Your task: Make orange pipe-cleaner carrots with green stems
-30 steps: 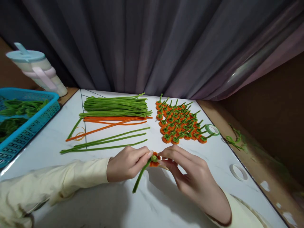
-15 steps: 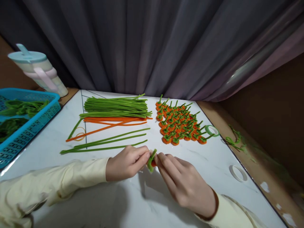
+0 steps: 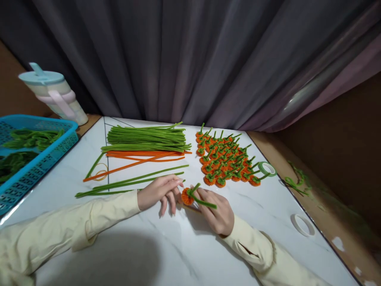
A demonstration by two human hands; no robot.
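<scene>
White marble-patterned tabletop [image 3: 244, 198] before dark curtain [image 3: 154, 59], right hand [image 3: 216, 210] tight on orange-and-green piece [image 3: 187, 196], left hand [image 3: 163, 191] loosely open, empty

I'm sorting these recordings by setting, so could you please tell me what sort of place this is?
Probably a craft table, perhaps at home: green pipe cleaners and many small orange-and-green ornaments lie on it, with a curtain behind.
</scene>
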